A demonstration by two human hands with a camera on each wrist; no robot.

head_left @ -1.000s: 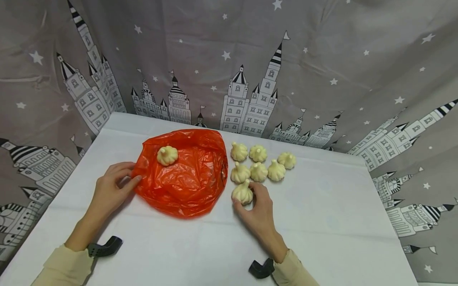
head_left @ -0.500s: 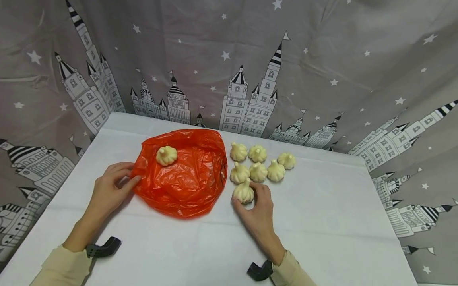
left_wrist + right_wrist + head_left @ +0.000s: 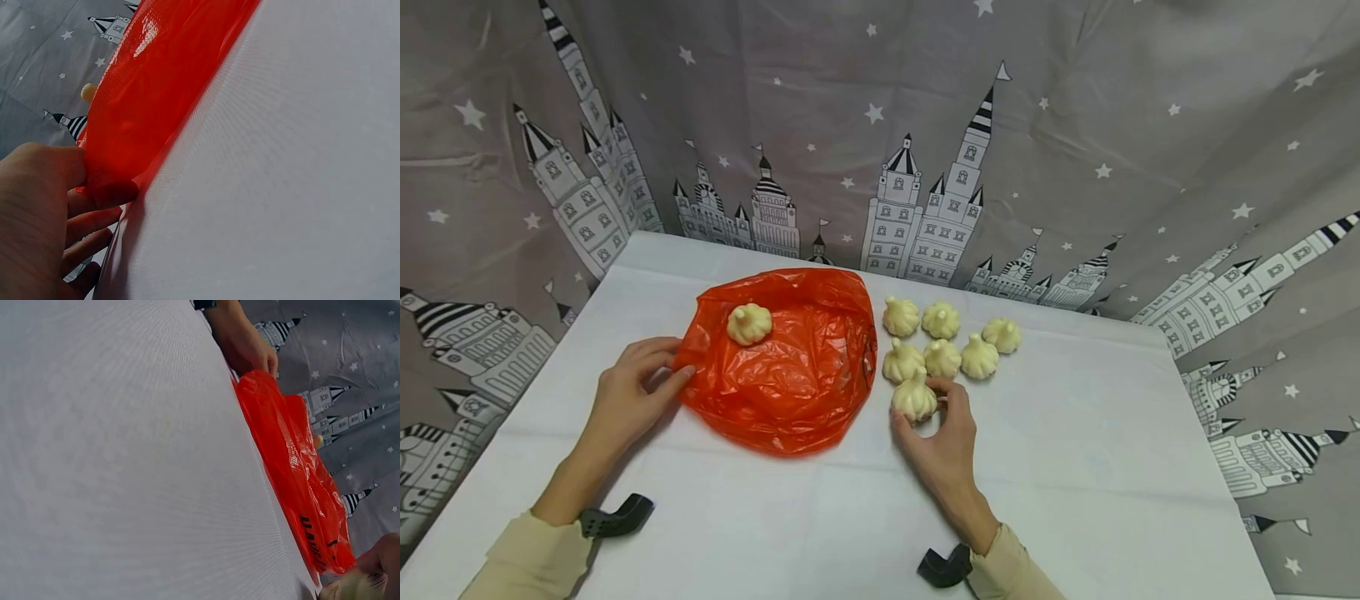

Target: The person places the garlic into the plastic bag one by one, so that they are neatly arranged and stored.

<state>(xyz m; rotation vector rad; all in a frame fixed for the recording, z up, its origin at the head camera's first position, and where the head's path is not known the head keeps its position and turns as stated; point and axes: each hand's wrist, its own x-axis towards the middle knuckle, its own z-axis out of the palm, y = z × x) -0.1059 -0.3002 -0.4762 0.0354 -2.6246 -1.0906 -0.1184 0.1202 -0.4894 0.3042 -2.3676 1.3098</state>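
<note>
A red plastic bag [image 3: 790, 383] lies spread open on the white table, its left rim pinched between the thumb and fingers of my left hand [image 3: 628, 396]. On the bag's upper left part sits one pale garlic bulb [image 3: 749, 324]. My right hand [image 3: 946, 442] holds another garlic bulb [image 3: 913, 400] between thumb and fingers, just right of the bag, stem up. Whether that bulb touches the table is unclear. In the left wrist view, the thumb and forefinger meet on the red plastic [image 3: 134, 125]. Only part of the held bulb [image 3: 353, 586] shows in the right wrist view.
Several loose garlic bulbs [image 3: 942, 358] stand grouped beyond my right hand, close to the bag's right side. A grey curtain [image 3: 820, 108] printed with castles and stars hangs behind the white table [image 3: 1097, 450]. Black straps with devices [image 3: 617, 518] are on both wrists.
My right hand and its garlic bulb have shifted slightly right and away from me, nearer the grouped bulbs. The left hand and the bag stay almost still.
</note>
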